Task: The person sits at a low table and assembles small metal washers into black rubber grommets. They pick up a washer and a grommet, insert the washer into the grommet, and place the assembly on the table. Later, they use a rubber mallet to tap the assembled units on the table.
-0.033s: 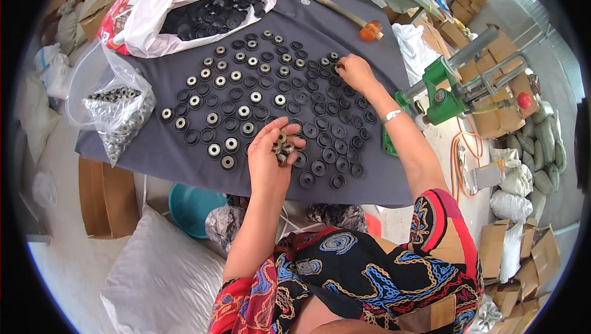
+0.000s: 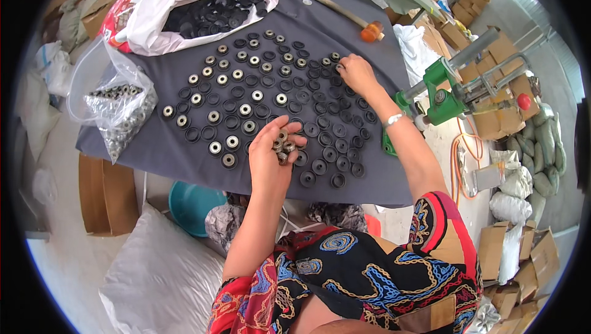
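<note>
Big grey bench point(image 2: 184, 155), soft cloth on top. Rows of round black rings point(image 2: 320, 166) all over, flat, some with shiny middles. Left hand point(image 2: 271, 161) near, fingers point(image 2: 294, 142) curled around small metal bearings point(image 2: 282, 146). Right hand point(image 2: 357, 74) far right, fingertips pinched down on a ring. Empty rings just right of left hand.

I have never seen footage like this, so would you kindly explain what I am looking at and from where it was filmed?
This is filmed by a wide fisheye camera worn on a person's head, looking down, so straight edges bend. Both arms are the wearer's own. The left hand cups a small heap of metal inserts. The right hand reaches to black rings laid in rows on a dark cloth; some rings already carry metal centres. Nearby are a clear bag of metal parts, a white bag of black rings, a mallet and a green press.
</note>
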A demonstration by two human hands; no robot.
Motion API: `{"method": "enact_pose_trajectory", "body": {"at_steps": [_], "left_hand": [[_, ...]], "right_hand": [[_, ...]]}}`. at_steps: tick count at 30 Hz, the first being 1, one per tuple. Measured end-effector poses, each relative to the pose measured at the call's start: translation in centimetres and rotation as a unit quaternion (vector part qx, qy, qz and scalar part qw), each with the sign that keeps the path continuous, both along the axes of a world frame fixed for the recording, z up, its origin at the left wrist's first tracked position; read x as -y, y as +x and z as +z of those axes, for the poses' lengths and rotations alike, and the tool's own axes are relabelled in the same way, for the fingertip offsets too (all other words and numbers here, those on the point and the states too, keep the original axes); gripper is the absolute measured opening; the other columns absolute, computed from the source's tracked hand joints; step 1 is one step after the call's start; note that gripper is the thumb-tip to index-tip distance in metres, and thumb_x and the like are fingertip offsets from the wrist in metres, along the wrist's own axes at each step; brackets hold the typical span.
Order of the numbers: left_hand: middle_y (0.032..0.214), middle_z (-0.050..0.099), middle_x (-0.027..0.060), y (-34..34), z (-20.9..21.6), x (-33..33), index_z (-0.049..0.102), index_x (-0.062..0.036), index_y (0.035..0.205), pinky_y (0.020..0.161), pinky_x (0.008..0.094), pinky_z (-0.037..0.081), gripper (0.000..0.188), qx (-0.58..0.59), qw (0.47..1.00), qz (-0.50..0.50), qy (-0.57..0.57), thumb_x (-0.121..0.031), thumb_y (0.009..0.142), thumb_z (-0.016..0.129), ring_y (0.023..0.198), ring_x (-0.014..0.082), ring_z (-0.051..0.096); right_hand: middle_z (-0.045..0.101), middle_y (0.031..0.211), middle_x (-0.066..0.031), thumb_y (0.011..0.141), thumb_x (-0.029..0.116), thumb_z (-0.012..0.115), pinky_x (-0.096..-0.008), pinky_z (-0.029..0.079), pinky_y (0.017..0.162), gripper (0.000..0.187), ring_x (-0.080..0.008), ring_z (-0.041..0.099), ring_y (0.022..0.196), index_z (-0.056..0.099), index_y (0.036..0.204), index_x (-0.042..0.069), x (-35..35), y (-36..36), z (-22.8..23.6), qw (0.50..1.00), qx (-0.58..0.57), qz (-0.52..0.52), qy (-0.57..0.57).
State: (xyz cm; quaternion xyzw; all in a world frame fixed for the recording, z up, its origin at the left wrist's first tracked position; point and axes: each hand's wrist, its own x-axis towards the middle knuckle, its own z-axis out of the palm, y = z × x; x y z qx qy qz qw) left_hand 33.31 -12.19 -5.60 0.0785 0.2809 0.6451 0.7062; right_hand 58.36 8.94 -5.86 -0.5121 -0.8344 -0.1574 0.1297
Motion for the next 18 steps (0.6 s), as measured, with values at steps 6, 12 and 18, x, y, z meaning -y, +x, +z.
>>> {"method": "enact_pose_trajectory", "body": {"at_steps": [6,12,18], "left_hand": [[0.091,0.066,0.0158,0.0,-0.2,0.1,0.056,0.0049,0.110,0.044,0.0248,0.037,0.035,-0.021,1.000,-0.011,0.012,-0.024,0.099,0.042,0.067,0.0199,0.064],[0.076,0.062,0.0060,1.0,-0.2,0.3,0.061,0.0021,0.103,0.038,0.0204,0.032,0.035,-0.100,0.993,-0.041,0.044,-0.027,0.101,0.041,0.054,0.0093,0.057],[0.068,0.061,0.0049,1.6,-0.1,1.3,0.060,0.0011,0.106,0.036,0.0197,0.031,0.037,-0.144,0.981,-0.120,0.056,-0.032,0.100,0.045,0.048,0.0112,0.056]], "right_hand": [[0.060,0.084,-0.0098,0.082,0.017,0.067,-0.0368,0.049,0.071,0.018,-0.0271,0.059,0.078,0.067,0.093,0.003,12.7,-8.2,6.6,0.940,-0.191,0.226,-0.170],[0.054,0.081,-0.0083,0.075,0.012,0.067,-0.0384,0.046,0.071,0.016,-0.0274,0.053,0.080,0.064,0.088,0.004,17.6,-10.7,6.4,0.935,-0.093,0.288,-0.182],[0.056,0.085,-0.0097,0.074,0.013,0.065,-0.0411,0.048,0.071,0.015,-0.0294,0.055,0.085,0.062,0.084,0.003,18.9,-9.5,5.8,0.941,-0.100,0.237,-0.222]]}}
